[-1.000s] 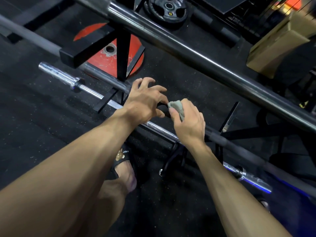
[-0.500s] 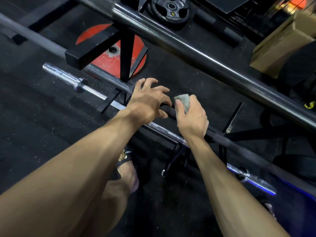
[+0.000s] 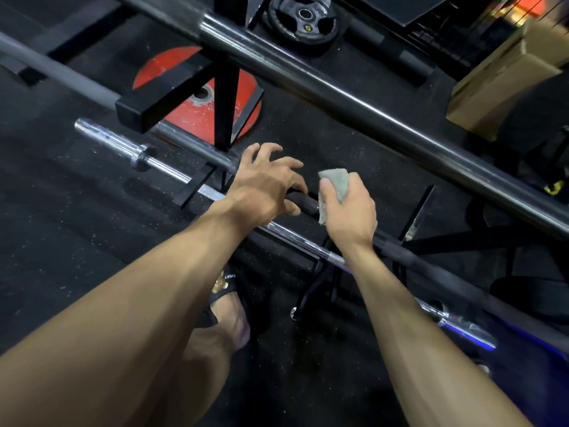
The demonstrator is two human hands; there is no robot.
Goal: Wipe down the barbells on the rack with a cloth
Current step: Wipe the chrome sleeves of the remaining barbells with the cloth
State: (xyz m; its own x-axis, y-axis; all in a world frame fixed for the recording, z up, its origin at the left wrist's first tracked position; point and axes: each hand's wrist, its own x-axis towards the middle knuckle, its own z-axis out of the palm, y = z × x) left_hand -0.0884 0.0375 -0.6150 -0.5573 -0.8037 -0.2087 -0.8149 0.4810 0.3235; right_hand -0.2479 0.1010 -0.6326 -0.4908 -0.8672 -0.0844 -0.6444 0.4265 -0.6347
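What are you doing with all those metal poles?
A person is cleaning barbells on a rack. The right hand holds a grey cloth right by the dark middle bar. The left hand rests on that same bar, with its fingers spread rather than curled tight. A shiny bar lies nearer the person and a thick black bar lies farther back. A red plate lies on the floor beneath the rack.

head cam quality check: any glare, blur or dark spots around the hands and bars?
Head view: dim overall, the black floor and rack swallow detail; thin specular streaks run along the big black bar and the chrome barbell; the grey bar at upper left is smeared; wide-angle bowing at the edges; both hands and the cloth are sharp enough.
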